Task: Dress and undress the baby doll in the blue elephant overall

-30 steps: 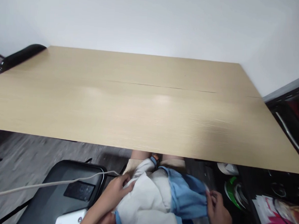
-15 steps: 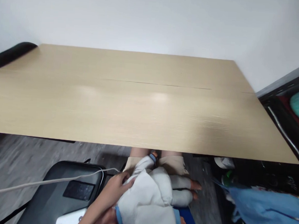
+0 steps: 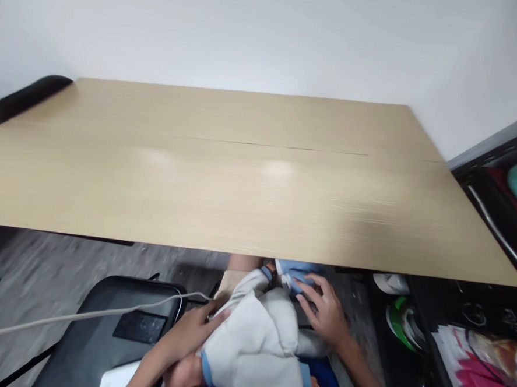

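Note:
A doll (image 3: 253, 342) in a white outfit with blue trim lies across my lap, its head toward the lower left. My left hand (image 3: 197, 330) curls round the doll's side near the shoulder, thumb on the white cloth; some fingertips are hidden. By the doll's legs, just under the table edge, my right hand (image 3: 324, 308) has hold of a light blue cloth (image 3: 295, 271) with a white edge. Part of that cloth disappears beneath the table, and my right hand covers the doll's feet.
A wooden table (image 3: 240, 204) stands before me against a wall. At my left is a black chair (image 3: 79, 334) bearing a phone (image 3: 140, 326) and a white device (image 3: 118, 377), with a cable (image 3: 102, 312) crossing above. Shelves at right hold papers and a pink cloth (image 3: 492, 383).
My right hand has come into view with the blue cloth, which was over the right shelf and is now at my lap. My left hand stays on the doll.

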Demonstrator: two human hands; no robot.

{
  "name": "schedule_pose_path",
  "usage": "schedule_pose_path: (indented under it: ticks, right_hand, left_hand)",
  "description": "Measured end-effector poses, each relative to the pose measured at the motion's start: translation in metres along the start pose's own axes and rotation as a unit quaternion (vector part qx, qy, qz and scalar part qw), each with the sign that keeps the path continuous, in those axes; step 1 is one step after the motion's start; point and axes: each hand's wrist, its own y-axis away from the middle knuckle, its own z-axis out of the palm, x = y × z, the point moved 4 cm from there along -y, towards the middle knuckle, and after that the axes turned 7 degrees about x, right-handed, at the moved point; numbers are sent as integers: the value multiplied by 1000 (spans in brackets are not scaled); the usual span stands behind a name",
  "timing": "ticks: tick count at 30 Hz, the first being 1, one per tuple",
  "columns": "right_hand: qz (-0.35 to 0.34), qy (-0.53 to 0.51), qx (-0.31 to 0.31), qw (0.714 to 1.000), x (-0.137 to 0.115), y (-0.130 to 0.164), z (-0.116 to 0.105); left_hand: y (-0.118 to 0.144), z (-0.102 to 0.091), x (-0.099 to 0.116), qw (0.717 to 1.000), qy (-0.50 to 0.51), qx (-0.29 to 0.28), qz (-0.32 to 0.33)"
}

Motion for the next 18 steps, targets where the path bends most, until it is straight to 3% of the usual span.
schedule_pose_path:
  ticks: [2, 5, 7, 10, 14, 18]
  right_hand:
    - [47, -45, -30, 997, -14, 6, 3]
    - [138, -122, -154, 971, -37, 21, 3]
    - [195, -154, -227, 942, -52, 28, 4]
    - [275, -198, -266, 902, -64, 28, 4]
    - [339, -274, -273, 857, -59, 16, -1]
    - [399, -345, -282, 801, -42, 10, -4]
  left_hand:
    - [5, -7, -5, 999, 0, -48, -6]
    - [12, -18, -16, 995, 16, -96, -25]
    - [16, -27, -23, 993, 37, -106, -32]
    - [23, -44, -26, 992, 65, -104, 2]
    - [39, -70, 5, 973, 110, -129, 154]
    - [48, -80, 54, 921, 218, -143, 288]
